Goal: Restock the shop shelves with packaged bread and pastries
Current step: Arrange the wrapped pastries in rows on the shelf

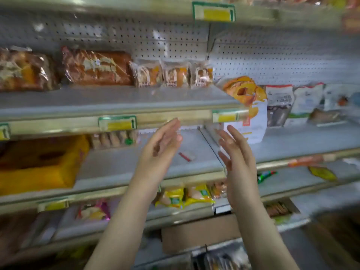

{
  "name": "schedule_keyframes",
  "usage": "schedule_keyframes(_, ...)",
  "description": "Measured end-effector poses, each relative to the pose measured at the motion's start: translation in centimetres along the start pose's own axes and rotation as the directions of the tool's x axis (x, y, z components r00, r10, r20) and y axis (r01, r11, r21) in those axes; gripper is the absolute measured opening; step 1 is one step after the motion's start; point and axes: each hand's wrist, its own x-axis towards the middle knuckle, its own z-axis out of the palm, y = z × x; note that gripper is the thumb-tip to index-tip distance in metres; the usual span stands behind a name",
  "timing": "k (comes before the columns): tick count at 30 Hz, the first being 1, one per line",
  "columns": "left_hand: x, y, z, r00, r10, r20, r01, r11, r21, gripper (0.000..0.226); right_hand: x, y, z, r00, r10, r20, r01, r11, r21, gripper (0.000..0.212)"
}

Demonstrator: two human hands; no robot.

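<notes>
The left hand point(161, 145) and the right hand point(236, 158) are hovering side by side before the middle shelf point(120, 166), palms facing each other, fingers lying straight and loose, grasping nothing. Above and left of the left hand, a wrapped bread loaf point(97, 67) and three small pastry packets point(176, 75) are sitting in a row on the upper shelf point(116, 98), while a white pastry bag point(245, 106) is standing just beyond the right hand's fingertips. A small red-and-white item point(186, 156) is lying between the hands, and a big yellow package point(39, 164) is resting well to the left.
</notes>
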Motion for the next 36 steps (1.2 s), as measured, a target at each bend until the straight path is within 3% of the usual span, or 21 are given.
schedule_keyframes(3, -3.4, -2.1, 1.1, 0.995, -0.081, 0.053, 0.081, 0.997, -0.009, 0.031, -3.7, 1.1, -2.8, 0.998, 0.068, 0.008, -0.067, 0.997, -0.037, 0.031)
schedule_keyframes(11, -8.8, -5.6, 7.3, 0.966, -0.216, 0.145, 0.220, 0.976, -0.009, 0.048, -7.0, 0.8, -11.8, 0.991, 0.130, -0.018, -0.131, 0.989, -0.070, 0.037)
schedule_keyframes(22, -18.1, -9.3, 24.2, 0.936, -0.327, 0.130, 0.331, 0.944, -0.012, 0.032, -9.3, -1.7, -31.8, 0.970, 0.242, 0.031, -0.236, 0.963, -0.132, 0.041)
schedule_keyframes(25, -20.0, -10.0, 27.1, 0.924, -0.364, 0.119, 0.368, 0.930, -0.011, 0.039, -9.5, -1.5, -35.9, 0.959, 0.283, 0.022, -0.278, 0.952, -0.126, 0.034)
schedule_keyframes(33, -21.4, -12.6, 29.7, 0.867, -0.496, 0.055, 0.495, 0.868, 0.032, 0.052, -8.9, 0.9, -39.9, 0.903, 0.424, 0.062, -0.411, 0.898, -0.156, 0.055)
schedule_keyframes(36, -21.0, -14.1, 29.3, 0.833, -0.546, 0.089, 0.548, 0.837, 0.010, 0.058, -8.4, 2.5, -40.3, 0.874, 0.480, 0.079, -0.457, 0.866, -0.201, 0.051)
